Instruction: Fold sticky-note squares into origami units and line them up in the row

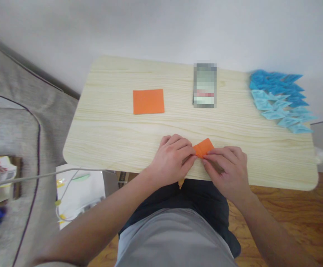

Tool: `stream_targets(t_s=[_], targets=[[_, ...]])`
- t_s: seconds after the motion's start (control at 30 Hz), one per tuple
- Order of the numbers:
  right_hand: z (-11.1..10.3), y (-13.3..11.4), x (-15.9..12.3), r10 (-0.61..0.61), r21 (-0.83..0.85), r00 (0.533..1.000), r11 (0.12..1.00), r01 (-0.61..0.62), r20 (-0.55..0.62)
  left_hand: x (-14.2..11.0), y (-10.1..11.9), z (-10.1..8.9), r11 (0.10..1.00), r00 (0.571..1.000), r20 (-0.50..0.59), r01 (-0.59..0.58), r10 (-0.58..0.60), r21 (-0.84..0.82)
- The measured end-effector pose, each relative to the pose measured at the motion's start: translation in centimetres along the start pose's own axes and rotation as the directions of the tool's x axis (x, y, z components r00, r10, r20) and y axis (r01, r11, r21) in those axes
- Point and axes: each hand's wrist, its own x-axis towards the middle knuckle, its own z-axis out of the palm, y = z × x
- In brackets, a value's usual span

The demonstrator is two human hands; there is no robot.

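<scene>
Both my hands rest at the near edge of a light wooden table (116,126). They pinch a small folded orange paper (203,147) between them. My left hand (172,157) grips its left side with curled fingers. My right hand (228,167) presses its lower right side with the fingertips together. Most of the paper's lower part is hidden under my fingers.
A flat orange paper square (148,101) lies at the table's left middle. A phone (204,85) lies at the far centre. Several folded blue paper pieces (280,98) are piled at the far right. A grey sofa (11,122) stands at the left, with a cable (39,176) beside it.
</scene>
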Motion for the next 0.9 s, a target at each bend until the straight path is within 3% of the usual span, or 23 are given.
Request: stream_targets(t_s=[0.3,0.9], targets=[[0.7,-0.1,0.6,0.097,0.062,0.995,0.993,-0.096,-0.009,1.6,0.5,-0.2,0.986,0.985,0.059,0.158,-0.161,0.051],[1.0,-0.5,0.9,0.178,0.066,0.984,0.982,-0.179,0.007,2.6,0.5,0.0,0.977,0.977,0.086,0.188,-0.197,0.104]])
